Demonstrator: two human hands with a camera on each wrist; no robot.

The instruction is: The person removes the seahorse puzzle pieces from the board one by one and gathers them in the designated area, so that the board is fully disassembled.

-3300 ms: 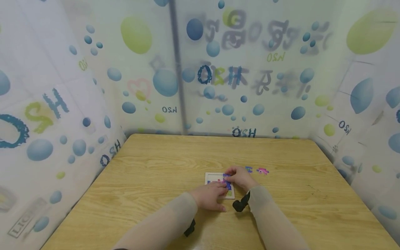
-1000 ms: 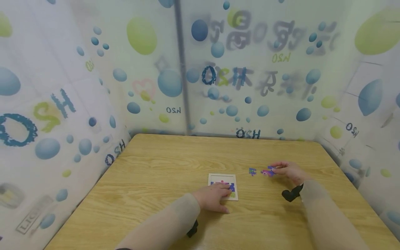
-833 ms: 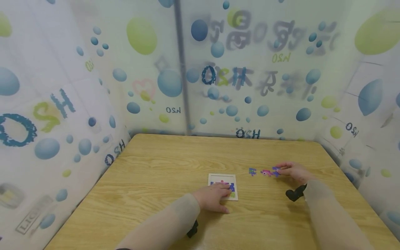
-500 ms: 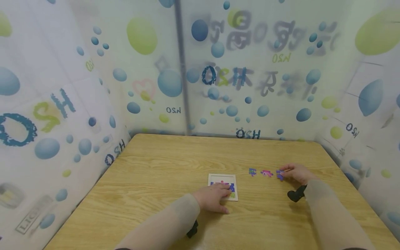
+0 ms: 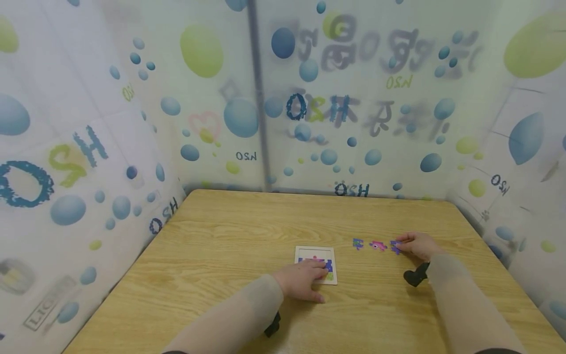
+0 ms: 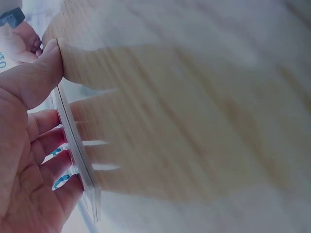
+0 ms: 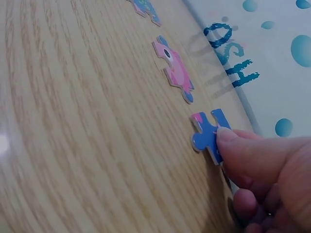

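Note:
My left hand (image 5: 304, 280) lies over the lower part of a white-framed puzzle tray (image 5: 334, 275), fingers extended onto the pieces set in it. In the left wrist view its fingertips touch the thin tray (image 6: 77, 145) and the thumb (image 6: 46, 68) rests on the table. My right hand (image 5: 420, 246) pinches a blue jigsaw piece (image 7: 206, 133) by its edge, low at the table surface. Beside it lie a pink jigsaw piece with an eye (image 7: 173, 68) and, farther left, a blue-green jigsaw piece (image 5: 357, 243). Several pieces in the tray are hidden under my left hand.
The wooden table (image 5: 221, 246) stretches around the tray and the loose pieces. Patterned curtains (image 5: 212, 98) enclose its back and both sides. A dark wrist mount (image 5: 415, 275) sits at my right wrist.
My right hand has carried the blue jigsaw piece out of the tray's upper right to the right end of the loose row, turning it slightly. My left hand has stayed on the tray.

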